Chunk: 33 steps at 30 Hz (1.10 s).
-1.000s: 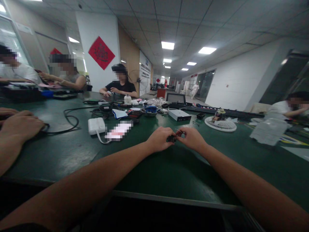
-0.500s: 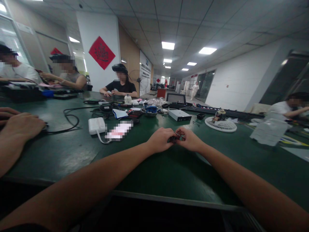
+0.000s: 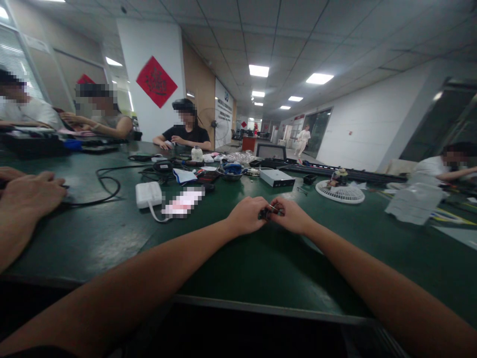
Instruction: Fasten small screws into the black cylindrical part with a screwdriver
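Over the green table (image 3: pixel 231 268), my left hand (image 3: pixel 246 217) and my right hand (image 3: pixel 292 215) meet in front of me. Between their fingertips is a small dark part (image 3: pixel 265 214), mostly covered by the fingers, so its kind does not show. My left hand is closed around it. The fingers of my right hand are pinched together at its other side, where a thin, light, rod-like piece (image 3: pixel 276 208) shows. Just beyond my hands lies a grey metal box like a disc drive (image 3: pixel 278 178).
A white charger block (image 3: pixel 149 194) with a cable and a blurred phone (image 3: pixel 184 202) lie to the left. Another person's hand (image 3: pixel 33 194) rests at the far left beside a black cable. A white fan grille (image 3: pixel 340 193) and clear plastic (image 3: pixel 413 201) are at right.
My fingers have shifted slightly around the small dark part, which appears turned a little. The other person's hand at the far left has moved slightly left.
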{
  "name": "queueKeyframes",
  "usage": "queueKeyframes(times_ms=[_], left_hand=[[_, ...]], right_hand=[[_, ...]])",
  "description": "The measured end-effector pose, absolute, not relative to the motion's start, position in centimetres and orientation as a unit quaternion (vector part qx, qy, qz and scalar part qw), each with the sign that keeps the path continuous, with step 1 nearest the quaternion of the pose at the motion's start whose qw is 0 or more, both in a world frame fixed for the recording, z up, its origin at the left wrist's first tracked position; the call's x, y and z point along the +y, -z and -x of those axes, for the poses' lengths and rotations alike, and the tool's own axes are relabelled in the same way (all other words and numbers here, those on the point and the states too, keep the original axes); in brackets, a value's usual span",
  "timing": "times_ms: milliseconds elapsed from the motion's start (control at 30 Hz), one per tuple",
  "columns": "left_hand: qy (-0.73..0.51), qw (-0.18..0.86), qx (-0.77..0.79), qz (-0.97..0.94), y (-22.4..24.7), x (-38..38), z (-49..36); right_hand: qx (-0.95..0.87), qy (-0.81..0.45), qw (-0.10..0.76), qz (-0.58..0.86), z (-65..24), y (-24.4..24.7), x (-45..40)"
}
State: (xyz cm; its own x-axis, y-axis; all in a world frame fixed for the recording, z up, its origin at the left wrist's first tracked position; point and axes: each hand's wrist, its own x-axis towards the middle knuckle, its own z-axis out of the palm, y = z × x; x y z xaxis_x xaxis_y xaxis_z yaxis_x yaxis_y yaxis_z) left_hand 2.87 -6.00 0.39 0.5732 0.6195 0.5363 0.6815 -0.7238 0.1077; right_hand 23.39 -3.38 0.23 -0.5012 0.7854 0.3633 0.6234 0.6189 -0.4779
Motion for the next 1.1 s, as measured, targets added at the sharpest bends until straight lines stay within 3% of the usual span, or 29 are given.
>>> queueKeyframes(times_ms=[300, 767, 1000, 1100], left_hand=[[0.325, 0.046, -0.466, 0.821, -0.1, -5.6, -2.5], [0.303, 0.062, -0.427, 0.850, -0.1, -5.7, -2.6], [0.297, 0.061, -0.420, 0.856, -0.1, -5.7, -2.7], [0.294, 0.067, -0.416, 0.858, -0.1, -5.7, -2.8]], right_hand=[[-0.868, -0.061, 0.223, 0.439, -23.6, -0.9, -3.3], [-0.882, 0.031, 0.154, 0.445, -23.0, -1.3, -4.6], [-0.880, 0.002, 0.201, 0.431, -23.1, -1.4, -4.5], [-0.871, 0.018, 0.178, 0.456, -23.2, -1.4, -4.4]])
